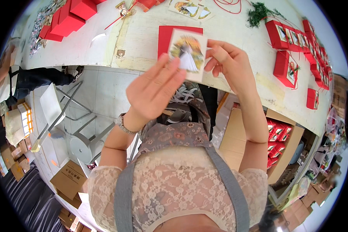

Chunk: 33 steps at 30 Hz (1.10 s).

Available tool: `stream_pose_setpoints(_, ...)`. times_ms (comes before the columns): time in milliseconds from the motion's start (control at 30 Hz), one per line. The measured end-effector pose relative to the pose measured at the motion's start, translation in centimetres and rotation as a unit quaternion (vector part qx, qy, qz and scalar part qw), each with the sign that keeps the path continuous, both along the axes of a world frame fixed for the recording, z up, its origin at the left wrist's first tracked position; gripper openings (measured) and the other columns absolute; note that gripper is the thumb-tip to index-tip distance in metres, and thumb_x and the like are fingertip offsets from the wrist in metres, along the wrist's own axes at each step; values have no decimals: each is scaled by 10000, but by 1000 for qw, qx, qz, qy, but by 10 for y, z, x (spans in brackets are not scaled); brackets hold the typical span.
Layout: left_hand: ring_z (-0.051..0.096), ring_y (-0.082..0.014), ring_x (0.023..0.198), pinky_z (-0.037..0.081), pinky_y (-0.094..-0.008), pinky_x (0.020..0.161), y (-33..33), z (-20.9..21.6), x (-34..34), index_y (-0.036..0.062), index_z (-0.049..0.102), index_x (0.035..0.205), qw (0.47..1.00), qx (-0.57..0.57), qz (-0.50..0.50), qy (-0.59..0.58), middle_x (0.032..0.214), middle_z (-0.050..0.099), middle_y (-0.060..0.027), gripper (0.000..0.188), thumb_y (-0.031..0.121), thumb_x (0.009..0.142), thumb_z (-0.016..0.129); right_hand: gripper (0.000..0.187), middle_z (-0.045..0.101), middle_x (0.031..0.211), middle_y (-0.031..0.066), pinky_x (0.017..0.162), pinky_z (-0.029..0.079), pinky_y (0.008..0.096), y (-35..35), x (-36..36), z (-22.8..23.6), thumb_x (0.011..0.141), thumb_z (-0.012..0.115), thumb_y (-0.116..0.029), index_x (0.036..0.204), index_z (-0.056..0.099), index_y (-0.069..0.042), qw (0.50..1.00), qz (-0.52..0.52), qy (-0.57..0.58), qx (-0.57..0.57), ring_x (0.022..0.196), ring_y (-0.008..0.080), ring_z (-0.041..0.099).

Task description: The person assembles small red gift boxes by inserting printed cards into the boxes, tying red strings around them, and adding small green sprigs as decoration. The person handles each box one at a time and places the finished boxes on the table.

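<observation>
A white card [198,40] printed with a couple in wedding clothes among autumn colours is held up over the front edge of the table, slightly blurred. My left hand [152,91] grips it from the lower left, fingers across its front and the thumb hidden. At the card's right edge, the thumb and index finger of my right hand [234,65] pinch together, the other fingers curled. Behind the card lies a red box [164,38] on the white table [139,42], partly covered by the card.
Red boxes [67,21] are stacked at the far left. Finished-looking red boxes with pictures and cords [286,69] line the right side, near green sprigs [259,14]. Picture sheets [185,8] lie at the back. Below stand a carton of red boxes [276,145] and a stool [83,149].
</observation>
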<state>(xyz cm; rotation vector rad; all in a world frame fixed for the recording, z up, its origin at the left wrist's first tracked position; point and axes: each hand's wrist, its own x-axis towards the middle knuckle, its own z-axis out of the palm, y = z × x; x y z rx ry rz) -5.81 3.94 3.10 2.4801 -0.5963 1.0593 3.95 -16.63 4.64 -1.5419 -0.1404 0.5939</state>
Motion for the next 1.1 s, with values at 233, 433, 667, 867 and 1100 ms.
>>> stream_pose_setpoints(233, 678, -232, 1019, 567, -330, 780, 14, -15, 24, 97, 717, 914, 997, 39, -52, 35, 1039, 712, -51, 161, 95, 758, 677, 214, 688, 775, 39, 559, 452, 200, 23, 42, -15, 885, 678, -161, 995, 674, 23, 986, -6, -116, -121, 646, 63, 612)
stream_pose_setpoints(433, 677, -224, 1020, 561, -363, 820, 27, -39, 44, 122, 713, 902, 996, 9, -82, 40, 1034, 711, -36, 141, 122, 763, 688, 149, 683, 755, 24, 615, 473, 214, 34, 56, -22, 866, 683, -135, 936, 677, -4, 978, 1, -152, -141, 662, 57, 591)
stream_pose_setpoints(667, 684, -219, 1000, 563, -370, 823, 29, -41, 44, 117, 715, 899, 994, -12, -89, 65, 1014, 715, -40, 139, 125, 763, 688, 134, 678, 747, 10, 611, 478, 223, 37, 60, -27, 847, 703, -153, 905, 686, -33, 964, 9, -179, -197, 663, 69, 585)
stream_pose_setpoints(867, 684, -222, 1001, 564, -367, 821, 28, -43, 41, 107, 715, 905, 992, -32, -75, 101, 1015, 713, -42, 156, 126, 753, 692, 110, 656, 776, -1, 605, 451, 201, 40, 60, -26, 883, 669, -114, 901, 643, -9, 943, 34, -231, -236, 668, 45, 545)
stream_pose_setpoints(1100, 662, -230, 1059, 539, -401, 887, 17, -8, 36, 116, 711, 950, 972, 40, -32, 230, 1136, 677, -64, 372, 248, 612, 793, 199, 693, 1012, 115, 745, 528, 342, 42, 71, -15, 841, 699, -240, 884, 676, -47, 856, 102, -301, -408, 874, 170, 675)
